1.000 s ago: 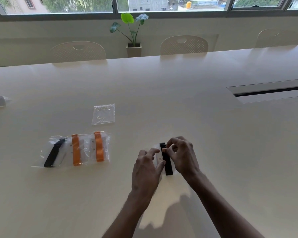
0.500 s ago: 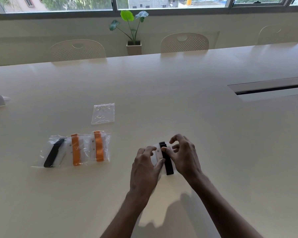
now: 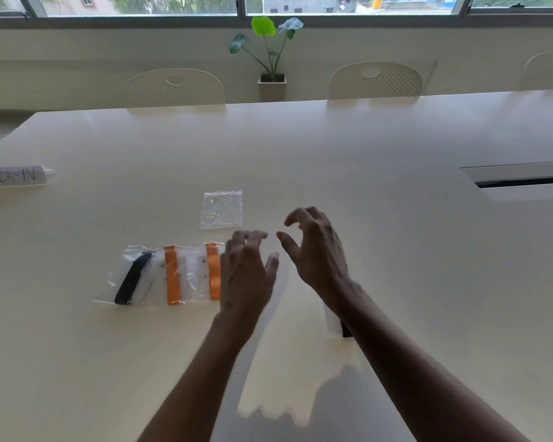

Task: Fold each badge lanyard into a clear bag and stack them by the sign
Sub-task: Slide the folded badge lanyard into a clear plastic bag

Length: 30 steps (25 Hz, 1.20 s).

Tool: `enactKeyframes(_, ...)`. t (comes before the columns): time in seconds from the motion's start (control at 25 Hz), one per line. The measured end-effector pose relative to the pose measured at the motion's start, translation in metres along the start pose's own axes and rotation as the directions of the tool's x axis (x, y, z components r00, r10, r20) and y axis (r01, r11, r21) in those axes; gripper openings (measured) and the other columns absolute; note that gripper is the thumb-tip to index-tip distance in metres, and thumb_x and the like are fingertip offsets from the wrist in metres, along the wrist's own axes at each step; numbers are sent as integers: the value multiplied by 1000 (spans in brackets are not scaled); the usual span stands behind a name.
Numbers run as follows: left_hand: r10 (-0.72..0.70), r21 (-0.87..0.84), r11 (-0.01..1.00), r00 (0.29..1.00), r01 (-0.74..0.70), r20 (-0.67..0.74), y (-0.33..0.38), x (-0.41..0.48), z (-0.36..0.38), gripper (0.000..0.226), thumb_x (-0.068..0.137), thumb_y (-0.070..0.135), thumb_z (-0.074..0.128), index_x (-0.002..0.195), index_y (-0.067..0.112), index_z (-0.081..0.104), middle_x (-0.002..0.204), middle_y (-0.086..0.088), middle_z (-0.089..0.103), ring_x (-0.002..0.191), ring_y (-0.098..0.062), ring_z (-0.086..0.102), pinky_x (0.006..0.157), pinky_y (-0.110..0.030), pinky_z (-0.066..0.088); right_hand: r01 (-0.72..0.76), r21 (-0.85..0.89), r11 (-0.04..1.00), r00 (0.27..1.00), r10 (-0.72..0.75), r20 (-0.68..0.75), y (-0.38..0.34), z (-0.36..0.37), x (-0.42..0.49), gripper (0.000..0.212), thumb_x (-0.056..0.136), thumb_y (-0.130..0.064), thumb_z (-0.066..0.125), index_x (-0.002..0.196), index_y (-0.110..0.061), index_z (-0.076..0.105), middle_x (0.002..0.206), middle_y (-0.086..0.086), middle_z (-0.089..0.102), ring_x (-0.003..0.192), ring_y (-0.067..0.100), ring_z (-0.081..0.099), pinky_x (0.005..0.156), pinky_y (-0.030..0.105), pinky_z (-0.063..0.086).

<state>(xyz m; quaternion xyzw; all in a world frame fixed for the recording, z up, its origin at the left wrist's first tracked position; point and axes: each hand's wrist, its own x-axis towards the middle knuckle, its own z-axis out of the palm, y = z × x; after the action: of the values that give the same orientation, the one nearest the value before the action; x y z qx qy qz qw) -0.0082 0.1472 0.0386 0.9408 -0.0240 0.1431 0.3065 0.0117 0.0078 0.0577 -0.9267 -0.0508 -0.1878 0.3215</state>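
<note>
Tabletop [image 3: 396,250] lies beneath our left grip [image 3: 246,275] and right grip [image 3: 316,253], both released, fingers [image 3: 253,239] loosely curled, holding nothing. 1 bagged black lanyard [image 3: 332,320] peeks from under our right forearm; 3 bagged lanyards [image 3: 172,275] lie just left, 1 empty bag [image 3: 221,208] beyond, the sign [image 3: 13,177] stands far left.

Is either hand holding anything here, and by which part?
Nothing is held. The left hand and right hand are open in the air; the black lanyard lies under the right forearm.
</note>
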Motion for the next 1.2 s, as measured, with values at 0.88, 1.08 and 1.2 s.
enactKeyframes(0.88, -131, 313, 950, 921, 11, 366, -107, 157, 3, 40, 106, 31, 49, 139, 8, 53, 143, -12, 53, 134, -33, 48, 108, -46, 44, -123, -233, 965, 907, 204, 367, -5, 180, 192, 23, 96, -21, 70, 117, -12, 69, 132, 14, 57, 126, 30, 57, 106, 37, 48)
enactKeyframes(1.08, -70, 183, 983, 961, 21, 268, -98, 144, -2, 43, 105, 33, 54, 138, 6, 57, 138, -14, 61, 129, -33, 55, 107, -47, 46, -169, -94, 981, 939, 189, 286, -12, 149, 167, 6, 89, -11, 68, 94, -12, 71, 101, 9, 75, 100, 29, 70, 84, 37, 58)
enactKeyframes(1.2, -57, -57, 997, 996, 61, 74, -78, 134, -12, 43, 104, 36, 57, 134, 5, 64, 131, -18, 66, 125, -32, 60, 104, -43, 50, -157, 13, 987, 982, 155, 105, -28, 113, 132, 4, 87, -16, 71, 89, -15, 67, 92, 4, 75, 88, 27, 71, 74, 36, 58)
